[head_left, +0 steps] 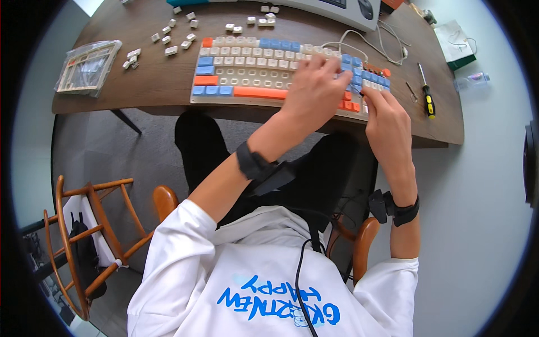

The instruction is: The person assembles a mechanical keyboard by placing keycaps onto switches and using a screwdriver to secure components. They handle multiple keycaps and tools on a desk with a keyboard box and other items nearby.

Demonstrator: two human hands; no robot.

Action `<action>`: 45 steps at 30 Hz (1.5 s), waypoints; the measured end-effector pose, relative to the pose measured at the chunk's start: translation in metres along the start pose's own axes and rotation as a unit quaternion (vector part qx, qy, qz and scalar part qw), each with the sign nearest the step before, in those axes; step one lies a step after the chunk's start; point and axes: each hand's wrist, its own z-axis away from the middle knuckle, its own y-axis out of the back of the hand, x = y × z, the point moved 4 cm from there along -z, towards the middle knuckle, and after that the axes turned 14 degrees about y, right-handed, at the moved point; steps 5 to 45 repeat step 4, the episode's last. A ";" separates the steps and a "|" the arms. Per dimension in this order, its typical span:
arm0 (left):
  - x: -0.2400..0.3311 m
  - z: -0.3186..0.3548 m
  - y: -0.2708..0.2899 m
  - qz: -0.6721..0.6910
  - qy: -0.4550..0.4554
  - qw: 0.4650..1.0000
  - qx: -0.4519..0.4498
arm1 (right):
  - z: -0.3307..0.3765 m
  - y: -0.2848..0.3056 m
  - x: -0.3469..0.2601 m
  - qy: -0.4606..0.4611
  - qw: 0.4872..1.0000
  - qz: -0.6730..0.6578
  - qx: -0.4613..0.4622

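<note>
A keyboard [255,73] with white, blue and orange keycaps lies near the table's front edge. Several switch positions in its middle rows look bare or pale, without coloured caps. My left hand [315,92] is over its right part, fingers curled in and a little blurred; whatever they pinch is hidden. Just right of it, my right hand [387,115] pinches a small thin tool [360,93] with a dark end, held over the blue keys at the keyboard's right side. Its exact kind is too small to make out.
Loose white keycaps [171,50] lie scattered behind and left of the keyboard. A clear plastic case of keycaps [87,70] sits at the left. Rightward are a screwdriver [429,101], a small metal piece [412,90] and a white cable [387,45]. A box [342,11] stands behind.
</note>
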 end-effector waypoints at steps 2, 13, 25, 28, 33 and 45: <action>0.002 -0.011 -0.009 0.000 -0.042 0.999 -0.035 | 0.005 -0.004 -0.003 -0.003 1.000 0.001 0.026; 0.003 -0.015 -0.019 0.004 -0.072 0.995 -0.073 | 0.012 -0.011 -0.001 -0.022 1.000 0.002 0.021; 0.003 -0.015 -0.019 0.004 -0.072 0.995 -0.073 | 0.012 -0.011 -0.001 -0.022 1.000 0.002 0.021; 0.003 -0.015 -0.019 0.004 -0.072 0.995 -0.073 | 0.012 -0.011 -0.001 -0.022 1.000 0.002 0.021; 0.003 -0.015 -0.019 0.004 -0.072 0.995 -0.073 | 0.012 -0.011 -0.001 -0.022 1.000 0.002 0.021; 0.003 -0.015 -0.019 0.004 -0.072 0.995 -0.073 | 0.012 -0.011 -0.001 -0.022 1.000 0.002 0.021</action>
